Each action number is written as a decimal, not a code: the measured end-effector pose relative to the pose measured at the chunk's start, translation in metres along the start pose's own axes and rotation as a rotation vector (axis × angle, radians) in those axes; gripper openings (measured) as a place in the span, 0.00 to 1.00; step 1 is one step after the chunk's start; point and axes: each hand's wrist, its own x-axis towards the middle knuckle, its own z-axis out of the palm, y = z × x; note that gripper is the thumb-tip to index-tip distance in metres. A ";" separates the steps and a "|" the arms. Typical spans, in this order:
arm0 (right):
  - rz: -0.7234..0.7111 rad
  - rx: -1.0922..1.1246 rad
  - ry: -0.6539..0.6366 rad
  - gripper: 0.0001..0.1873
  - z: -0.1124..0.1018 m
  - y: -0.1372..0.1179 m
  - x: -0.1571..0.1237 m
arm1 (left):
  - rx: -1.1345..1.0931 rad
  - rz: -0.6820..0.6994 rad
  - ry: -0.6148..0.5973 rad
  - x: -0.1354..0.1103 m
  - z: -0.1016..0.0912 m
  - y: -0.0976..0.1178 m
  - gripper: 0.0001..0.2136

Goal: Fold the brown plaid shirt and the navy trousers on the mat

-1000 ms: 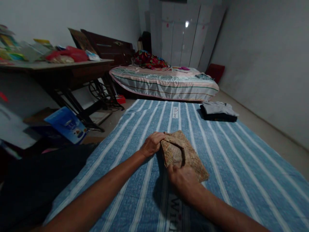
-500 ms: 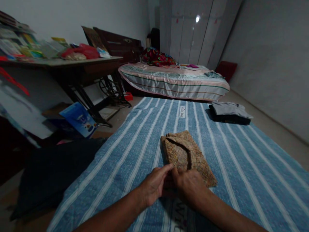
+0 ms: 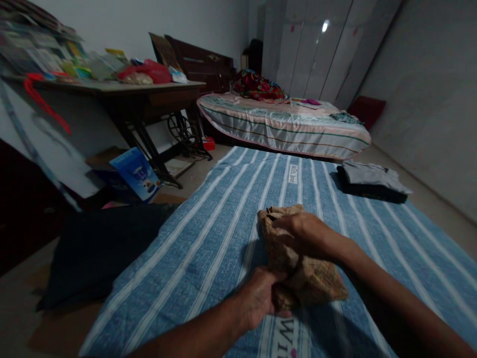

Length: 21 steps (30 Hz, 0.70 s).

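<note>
A folded brown plaid garment with a dark neck opening lies on the striped blue bedsheet. My left hand is closed on its near left edge, thumb on top and the other fingers partly underneath. Over the garment's upper part reaches my right hand, fingers stretched out to the left near the neck opening. It hides much of the cloth below, and I cannot tell how firmly it touches.
A folded stack of grey and black clothes sits at the bed's far right. Dark cloth lies to the left, near a blue box. A cluttered sewing-machine table and a second bed stand beyond.
My right hand has left the near edge and moved forward over the garment's upper part. My left hand stays at the near edge. The view has swung slightly to the left.
</note>
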 end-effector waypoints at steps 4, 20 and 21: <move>0.083 0.024 -0.210 0.26 -0.005 0.038 0.067 | 0.002 -0.006 0.026 -0.001 -0.001 -0.002 0.21; 0.015 0.073 -0.591 0.19 0.041 0.066 0.159 | 0.027 0.007 0.075 -0.001 -0.001 -0.006 0.17; 0.025 0.090 -0.573 0.19 0.041 0.067 0.156 | 0.022 0.009 0.079 -0.002 -0.001 -0.006 0.17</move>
